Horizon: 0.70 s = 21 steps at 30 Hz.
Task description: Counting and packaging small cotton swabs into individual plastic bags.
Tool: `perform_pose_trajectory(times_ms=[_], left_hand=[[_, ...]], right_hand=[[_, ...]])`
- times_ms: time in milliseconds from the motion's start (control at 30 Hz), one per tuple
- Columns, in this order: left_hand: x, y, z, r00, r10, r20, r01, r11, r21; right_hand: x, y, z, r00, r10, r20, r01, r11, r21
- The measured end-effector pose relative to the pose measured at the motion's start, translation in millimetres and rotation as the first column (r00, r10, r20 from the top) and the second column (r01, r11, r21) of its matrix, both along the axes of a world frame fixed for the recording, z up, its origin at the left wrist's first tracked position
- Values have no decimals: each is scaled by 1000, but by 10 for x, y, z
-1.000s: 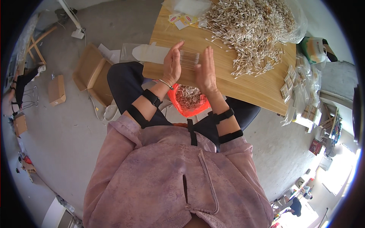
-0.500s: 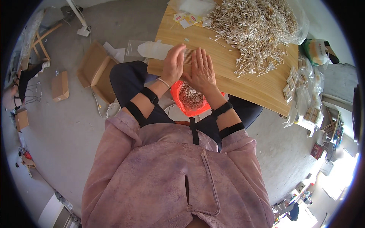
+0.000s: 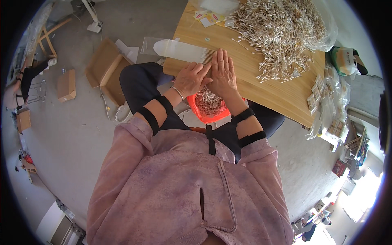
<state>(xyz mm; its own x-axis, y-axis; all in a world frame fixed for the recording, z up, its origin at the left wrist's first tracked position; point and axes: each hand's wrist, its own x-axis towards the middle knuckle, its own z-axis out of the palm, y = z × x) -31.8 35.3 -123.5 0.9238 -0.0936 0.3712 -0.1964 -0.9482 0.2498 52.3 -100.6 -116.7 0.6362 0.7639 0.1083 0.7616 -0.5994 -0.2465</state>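
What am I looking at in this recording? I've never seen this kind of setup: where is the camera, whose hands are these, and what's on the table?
There is no robot here. A wide fisheye camera on the person's head looks down, so edges bend and the person's own arms come up from below.

The left hand and right hand are bare, at the near edge of a wooden table, beside a row of cotton swabs. Neither visibly grips anything, though their undersides are hidden.

A white sheet lies left of the row; a large loose swab pile lies farther right. Below the hands is an open red bag containing more swabs.
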Motion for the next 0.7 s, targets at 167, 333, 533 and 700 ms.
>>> perform_pose_trajectory(times_ms=[167,333,533,700], left_hand=[[11,-22,-38,1000,19,23,-20,1000,12],[2,-15,-45,1000,26,16,-26,1000,17],[11,-40,23,998,51,-45,-51,999,-14],[33,-66,36,991,85,-102,-90,995,-50]], right_hand=[[2,-4,-23,1000,-17,1,17,1000,-8],[-6,4,-45,1000,-16,-3,16,1000,15],[-3,-2,-57,1000,-22,6,22,1000,15],[-5,6,-50,1000,-21,13,21,1000,16]])
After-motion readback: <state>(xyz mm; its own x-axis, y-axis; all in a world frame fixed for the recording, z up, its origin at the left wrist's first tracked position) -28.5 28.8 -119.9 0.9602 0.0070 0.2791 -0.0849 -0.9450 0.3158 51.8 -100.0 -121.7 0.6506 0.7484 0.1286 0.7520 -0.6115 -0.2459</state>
